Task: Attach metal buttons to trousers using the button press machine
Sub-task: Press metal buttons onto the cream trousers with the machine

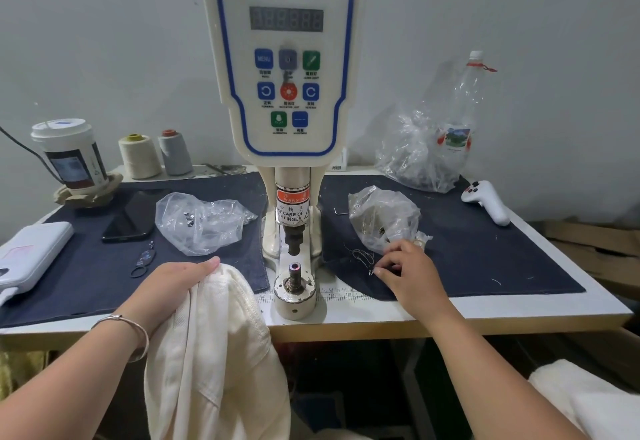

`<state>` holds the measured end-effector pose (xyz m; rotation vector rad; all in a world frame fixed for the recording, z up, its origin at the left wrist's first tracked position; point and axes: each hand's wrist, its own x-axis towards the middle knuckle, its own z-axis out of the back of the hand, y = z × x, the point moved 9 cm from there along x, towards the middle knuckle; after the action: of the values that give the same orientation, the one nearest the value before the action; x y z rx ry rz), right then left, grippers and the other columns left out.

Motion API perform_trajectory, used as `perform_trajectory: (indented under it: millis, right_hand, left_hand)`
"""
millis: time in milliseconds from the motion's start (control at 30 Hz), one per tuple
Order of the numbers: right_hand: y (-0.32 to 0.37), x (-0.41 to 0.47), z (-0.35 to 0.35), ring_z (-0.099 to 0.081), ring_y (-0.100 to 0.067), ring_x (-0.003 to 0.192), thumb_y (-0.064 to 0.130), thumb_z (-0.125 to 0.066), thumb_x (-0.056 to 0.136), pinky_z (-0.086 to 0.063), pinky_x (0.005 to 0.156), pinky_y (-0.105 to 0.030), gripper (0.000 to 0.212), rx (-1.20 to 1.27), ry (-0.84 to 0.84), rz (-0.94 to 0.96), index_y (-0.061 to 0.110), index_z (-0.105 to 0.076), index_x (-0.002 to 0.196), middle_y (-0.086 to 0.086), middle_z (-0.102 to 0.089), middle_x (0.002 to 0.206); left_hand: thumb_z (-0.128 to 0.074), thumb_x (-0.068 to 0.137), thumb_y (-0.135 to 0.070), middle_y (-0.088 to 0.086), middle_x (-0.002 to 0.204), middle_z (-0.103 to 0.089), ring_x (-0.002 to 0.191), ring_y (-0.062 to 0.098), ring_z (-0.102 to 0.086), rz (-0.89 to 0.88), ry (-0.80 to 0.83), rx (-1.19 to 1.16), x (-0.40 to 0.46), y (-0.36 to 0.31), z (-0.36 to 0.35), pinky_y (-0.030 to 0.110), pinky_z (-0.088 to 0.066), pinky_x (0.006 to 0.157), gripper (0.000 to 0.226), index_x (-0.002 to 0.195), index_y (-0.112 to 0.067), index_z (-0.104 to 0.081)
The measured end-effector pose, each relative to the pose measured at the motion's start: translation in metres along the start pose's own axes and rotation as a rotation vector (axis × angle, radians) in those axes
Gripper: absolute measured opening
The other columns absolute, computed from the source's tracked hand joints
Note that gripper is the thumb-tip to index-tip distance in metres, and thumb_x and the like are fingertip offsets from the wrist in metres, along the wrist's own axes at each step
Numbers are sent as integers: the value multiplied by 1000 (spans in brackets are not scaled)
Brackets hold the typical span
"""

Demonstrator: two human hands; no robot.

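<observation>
Cream trousers [214,353], soft and floppy, hang off the desk [519,311] edge, bunched in the left hand [173,287]. The right hand [412,276] pinches a tiny metal piece [372,271] beside the press [294,266]. Best gripped near the waistband.

1. Left hand [175,283]: it reaches in from the near left, forearm bare, a thin bangle on the wrist, fingers curled over and gripping a bunch of cream trousers [214,342].
2. Right hand [408,273]: the arm stretches in from the near right, palm down, fingers bent, with thumb and forefinger pinching a tiny metal piece [372,271] at their tips.
</observation>
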<state>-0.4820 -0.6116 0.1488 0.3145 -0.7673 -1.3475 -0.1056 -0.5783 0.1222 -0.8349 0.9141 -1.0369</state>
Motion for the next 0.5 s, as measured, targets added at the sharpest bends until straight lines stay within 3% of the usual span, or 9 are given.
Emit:
perform_trajectory:
  millis: [167, 500]
  right_hand:
    - [-2, 1, -2, -53, -15, 101, 22, -73, 85, -48, 90, -31, 10, 17, 19, -25, 13, -74, 83, 6, -54, 101]
    - [-7, 3, -7, -47, -8, 103, 17, -69, 87, -41, 83, -24, 13, 27, 50, -45, 16, -68, 74, 10, -52, 100]
  left_hand:
    - [-71, 79, -58, -6, 91, -78, 95, 19, -71, 5, 3, 5, 2, 2, 0, 44, -49, 101, 37, 89, -24, -80]
    - [-71, 78, -60, -4, 100, -77, 101, 20, -69, -3, 8, 10, 6, 5, 0, 46, -45, 106, 41, 94, -23, -79]
